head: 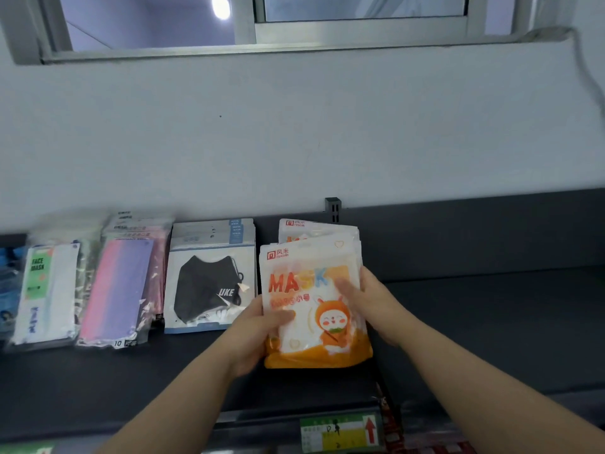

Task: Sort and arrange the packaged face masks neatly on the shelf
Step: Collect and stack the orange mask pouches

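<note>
Dark and flat, the shelf (491, 322) runs along a pale wall under a window frame (255, 44), with a slotted upright bracket (333, 208) at its back edge. Its right half lies bare from the orange pack out to the frame's edge, so there is open room on that side. On the left, stacks sit side by side in a row: a green-labelled "FACE MASK" pack (45, 290), a pink-and-purple pack (118, 290), and a black-mask pack (211, 283) whose right edge runs just beside the orange one.

Both hands hold the orange "MASK" pack (314, 309) (the one with a cartoon rabbit) over a stack of like packs (314, 229) behind it. The left hand (258, 332) has its grip closed on the pack's left edge, thumb across the front. The right hand (370, 299) closes on the right edge, fingers blurred over the front. The pack's bottom edge sits near the shelf's front lip, where a price tag (340, 434) hangs.
</note>
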